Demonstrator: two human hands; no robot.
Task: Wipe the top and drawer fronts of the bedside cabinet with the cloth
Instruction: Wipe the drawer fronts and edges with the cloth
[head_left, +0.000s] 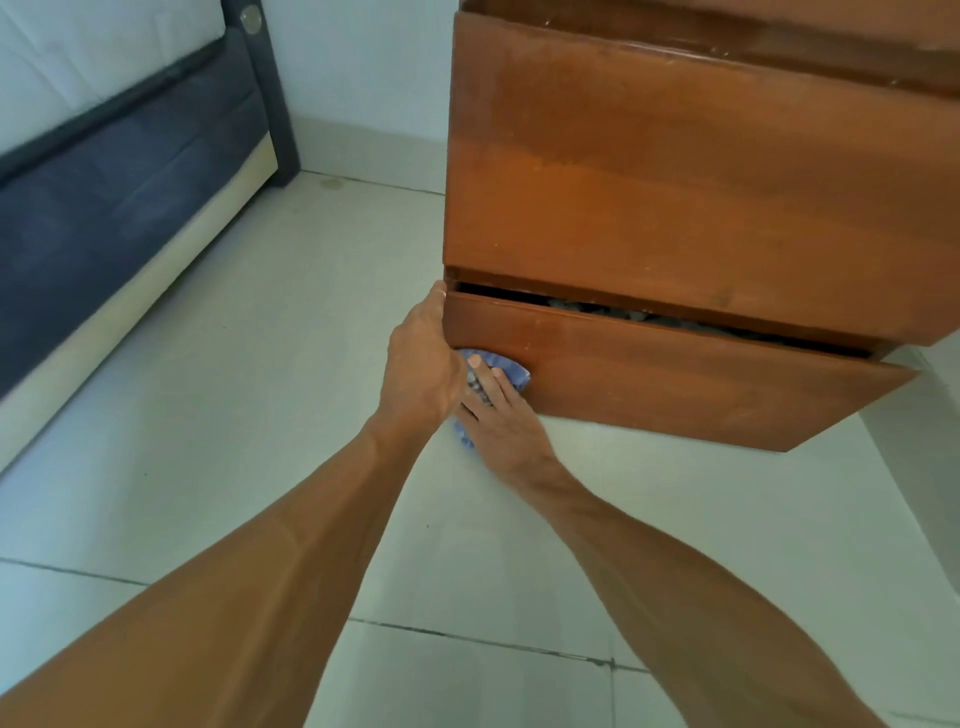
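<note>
The brown wooden bedside cabinet (701, 171) stands on the floor at the upper right. Its bottom drawer (675, 379) is pulled out a little, leaving a dark gap above it. My left hand (421, 358) grips the drawer's left edge, thumb near the top corner. My right hand (493, 410) presses a blue cloth (511, 371) flat against the lower left of the drawer front. Most of the cloth is hidden under my hands.
Pale floor tiles (260, 364) spread below and to the left. A bed with a dark blue base (119, 187) and white mattress runs along the left. A pale wall (363, 67) stands behind, between bed and cabinet.
</note>
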